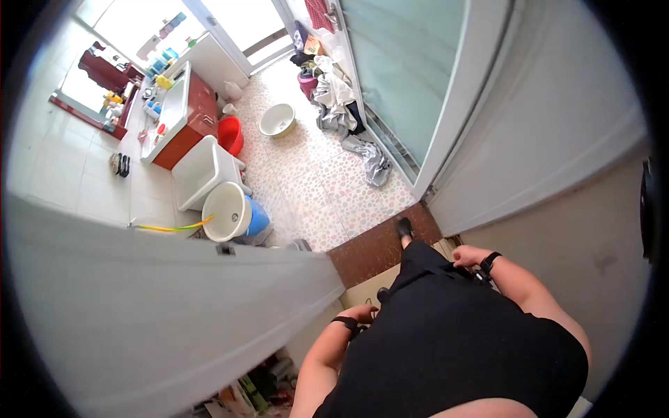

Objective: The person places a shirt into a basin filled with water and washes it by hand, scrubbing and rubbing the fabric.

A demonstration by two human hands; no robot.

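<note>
My left hand [362, 313] is low at my left side, its fingers curled beside my black clothing [453, 341]; a thin dark wire shows near the fingertips. A dark band circles that wrist. At my right side, my right hand [469, 256] is closed next to the dark cloth at my hip, and whatever it may hold is too small to tell. A black watch [490, 262] is on the right wrist. One foot in a dark shoe [404, 227] rests on the brown threshold [369, 249] of a tiled room.
Ahead lie a white basin [277, 120], a red bucket [230, 135], a pile of clothes [334, 97] and a grey cloth [373, 166] on the floor. A white tub [226, 202] and a sink cabinet [198, 104] stand left. A glass door [404, 63] is right.
</note>
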